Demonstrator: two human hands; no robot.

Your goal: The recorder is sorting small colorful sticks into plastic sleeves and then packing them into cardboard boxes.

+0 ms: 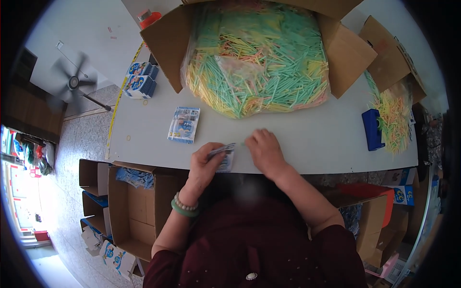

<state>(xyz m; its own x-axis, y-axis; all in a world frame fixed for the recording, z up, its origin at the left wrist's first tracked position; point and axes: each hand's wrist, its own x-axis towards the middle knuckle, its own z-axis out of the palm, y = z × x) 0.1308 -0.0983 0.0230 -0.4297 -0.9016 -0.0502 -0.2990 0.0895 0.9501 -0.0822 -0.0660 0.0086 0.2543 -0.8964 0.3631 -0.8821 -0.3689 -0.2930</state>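
Near the table's front edge, my left hand (207,161) grips a small white and blue packet (227,161) between thumb and fingers. To its right, my right hand (263,150) is closed in a pinch, slightly blurred, with the tip of a short green stick (242,143) showing at its fingertips beside the packet. A small stack of similar packets (184,126) lies on the table left of and beyond my left hand. Beyond both hands, a large clear bag of short green, yellow and pink sticks (273,84) spills forward from an open cardboard box (163,57).
Bundled packets (140,81) stand at the table's far left. On the right are a blue holder (371,129) and another heap of sticks (394,115). Below the front edge, an open carton (141,211) stands left and further boxes (379,221) right. A fan (73,83) spins at left.
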